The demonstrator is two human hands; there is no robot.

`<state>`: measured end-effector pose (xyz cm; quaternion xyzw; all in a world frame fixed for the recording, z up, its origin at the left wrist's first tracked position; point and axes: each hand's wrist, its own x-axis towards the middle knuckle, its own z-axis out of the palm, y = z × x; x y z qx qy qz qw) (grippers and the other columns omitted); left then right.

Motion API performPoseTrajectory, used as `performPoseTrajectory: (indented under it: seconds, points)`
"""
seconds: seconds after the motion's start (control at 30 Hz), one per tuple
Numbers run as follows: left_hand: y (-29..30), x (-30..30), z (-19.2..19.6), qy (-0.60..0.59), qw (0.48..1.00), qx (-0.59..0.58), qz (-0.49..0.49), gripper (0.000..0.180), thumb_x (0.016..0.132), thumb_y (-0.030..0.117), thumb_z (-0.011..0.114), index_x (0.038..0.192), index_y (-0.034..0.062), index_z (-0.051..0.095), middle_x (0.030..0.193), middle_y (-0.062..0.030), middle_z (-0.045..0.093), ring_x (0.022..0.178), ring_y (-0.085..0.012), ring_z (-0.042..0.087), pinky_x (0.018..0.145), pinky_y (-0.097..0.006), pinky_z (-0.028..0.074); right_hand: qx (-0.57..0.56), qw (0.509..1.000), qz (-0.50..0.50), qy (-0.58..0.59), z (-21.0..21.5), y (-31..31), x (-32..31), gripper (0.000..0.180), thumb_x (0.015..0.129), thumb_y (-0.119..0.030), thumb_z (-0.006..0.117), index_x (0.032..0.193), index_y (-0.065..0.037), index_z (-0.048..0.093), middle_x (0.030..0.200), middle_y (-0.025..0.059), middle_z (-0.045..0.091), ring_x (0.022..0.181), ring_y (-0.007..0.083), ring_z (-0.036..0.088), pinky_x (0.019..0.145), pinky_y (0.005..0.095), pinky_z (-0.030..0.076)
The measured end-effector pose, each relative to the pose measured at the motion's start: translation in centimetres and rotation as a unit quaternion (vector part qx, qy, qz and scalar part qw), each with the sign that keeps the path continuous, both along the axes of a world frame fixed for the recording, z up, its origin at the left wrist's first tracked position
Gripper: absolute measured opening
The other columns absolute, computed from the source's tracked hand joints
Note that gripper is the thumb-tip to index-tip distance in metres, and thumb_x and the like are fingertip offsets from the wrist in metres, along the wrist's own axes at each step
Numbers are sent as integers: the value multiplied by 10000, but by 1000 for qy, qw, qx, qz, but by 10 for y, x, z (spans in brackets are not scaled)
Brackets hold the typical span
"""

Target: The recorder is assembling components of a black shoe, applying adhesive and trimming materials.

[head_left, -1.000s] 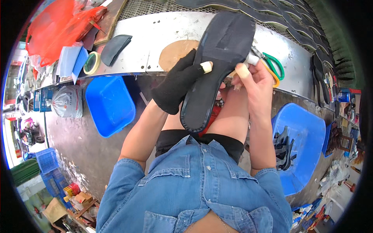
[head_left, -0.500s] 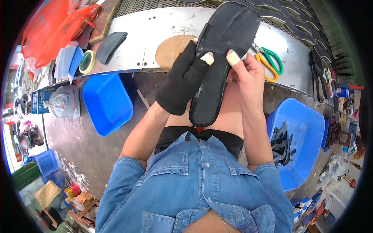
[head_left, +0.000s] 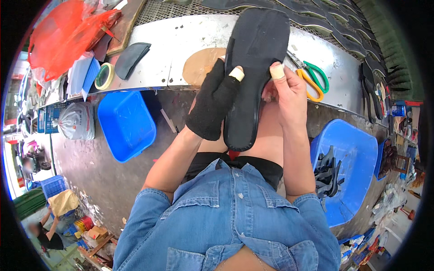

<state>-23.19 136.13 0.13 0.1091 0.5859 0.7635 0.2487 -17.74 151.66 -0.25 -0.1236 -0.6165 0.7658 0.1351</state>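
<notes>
Both hands, the gloved left hand (head_left: 212,101) and bare right hand (head_left: 289,88), had fingers clamped on the black sole (head_left: 253,67) above the lap; scissors (head_left: 312,77) lay behind on the bench (head_left: 181,36)

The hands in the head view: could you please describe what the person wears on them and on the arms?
The left hand wears a black fingerless glove, its thumb tip wrapped in pale tape. The right hand is bare apart from pale tape round one fingertip. Blue denim sleeves are rolled up above the elbows, leaving both forearms uncovered.
</notes>
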Motion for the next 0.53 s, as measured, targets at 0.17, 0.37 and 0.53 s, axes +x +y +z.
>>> performPoseTrajectory:
  seconds: [0.17,0.37,0.53]
  points:
    - [2,8,-5,-27,999,-30,25,423,947,268,505,1244,-29,455,1009,-89,600,878,-108,561,728,-255,470,-64,998,-8,5,-2,-14,3,152,858,-154,654,966,-48,661,653,-8,606,523,34,507,484,182,376]
    - [6,12,6,76,992,-81,58,369,946,247,504,1173,-43,476,925,-95,617,797,-113,573,676,-266,475,-179,984,3,-17,-9,-14,2,195,839,-87,660,1015,-6,638,825,3,641,676,46,561,588,189,438]
    - [8,11,2,102,990,-59,82,348,941,258,505,1187,13,482,940,-121,633,799,-168,607,663,-267,482,-140,989,36,35,-7,-20,2,320,837,-47,643,1145,8,577,1013,61,640,912,121,597,828,248,472]
